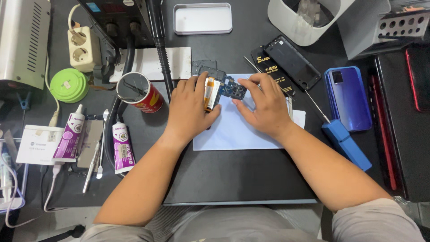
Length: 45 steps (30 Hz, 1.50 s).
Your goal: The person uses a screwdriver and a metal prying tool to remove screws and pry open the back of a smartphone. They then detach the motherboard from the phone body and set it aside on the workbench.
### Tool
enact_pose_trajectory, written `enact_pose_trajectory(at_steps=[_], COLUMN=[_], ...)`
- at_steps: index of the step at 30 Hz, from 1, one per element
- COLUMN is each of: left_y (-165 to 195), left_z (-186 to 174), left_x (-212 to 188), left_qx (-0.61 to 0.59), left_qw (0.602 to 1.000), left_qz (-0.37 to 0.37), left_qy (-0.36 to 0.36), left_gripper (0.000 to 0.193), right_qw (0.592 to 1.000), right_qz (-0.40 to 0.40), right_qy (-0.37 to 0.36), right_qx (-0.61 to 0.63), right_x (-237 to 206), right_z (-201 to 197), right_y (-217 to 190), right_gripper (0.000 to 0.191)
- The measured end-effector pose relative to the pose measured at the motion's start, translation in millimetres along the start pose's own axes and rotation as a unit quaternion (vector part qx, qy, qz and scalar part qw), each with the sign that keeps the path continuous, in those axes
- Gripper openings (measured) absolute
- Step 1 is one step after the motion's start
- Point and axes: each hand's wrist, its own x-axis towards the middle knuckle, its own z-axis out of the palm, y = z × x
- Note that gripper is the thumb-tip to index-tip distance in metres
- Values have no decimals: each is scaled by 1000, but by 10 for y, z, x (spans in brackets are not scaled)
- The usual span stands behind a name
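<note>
A: Cataloguing the head view, item one: what did the hands have?

B: Entry: a blue phone circuit board [233, 88], with an orange flex strip [209, 87] at its left end, held just above the upper edge of a pale work mat [233, 134]. The left hand [190, 107] was closed on the strip end, thumb below and fingers over the top. The right hand [264, 105] pinched the board's right end with its fingertips. A grip at both ends probably kept the board steady and off the mat.

A: What lay behind the board?

B: A dark phone frame part [204, 66], touching the mat's far edge, partly hidden by the left fingers.

A: Right-side stock?

B: A black back cover [292, 62] resting on a black printed packet [268, 67]; a blue phone [348, 97], back up; a blue-handled screwdriver [346, 143] with its shaft pointing toward the mat, likely parked within reach. Thin tweezers [251, 64] lay near the packet.

A: Left-side stock?

B: Two purple-and-white adhesive tubes [70, 134] [122, 147], flat metal pry tools [92, 166] between them, a red can [139, 93] used as a tool holder, a green round lid [68, 85], and a cream socket strip [83, 48].

A: Far edge?

B: A shallow white tin tray [202, 19], seemingly kept for small parts, though I could not tell if it held anything.
</note>
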Motion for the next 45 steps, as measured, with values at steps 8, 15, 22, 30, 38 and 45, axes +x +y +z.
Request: enact_pose_trajectory(at_steps=[8, 15, 22, 30, 38, 45], left_y=[-53, -62, -76, 0, 4, 7], left_z=[16, -69, -178, -161, -195, -199], left_x=[12, 14, 80, 74, 82, 95], left_qx=[-39, -100, -189, -136, -134, -112], left_qw=[998, 992, 974, 978, 980, 982], left_qz=[47, 69, 122, 148, 135, 133], left_qy=[10, -26, 17, 46, 63, 72], left_gripper=[79, 76, 79, 49, 45, 43], right_qw=[999, 998, 1000, 997, 997, 997], right_qz=[-1, 54, 2, -59, -62, -69], right_qy=[-34, -21, -25, -56, -43, -24], right_qx=[34, 39, 6, -11, -13, 4], right_x=[-20, 6, 39, -5, -4, -5], right_z=[5, -45, -23, 1, 2, 16], right_y=[-89, -77, -21, 14, 45, 81], right_gripper=[47, 46, 47, 54, 53, 64])
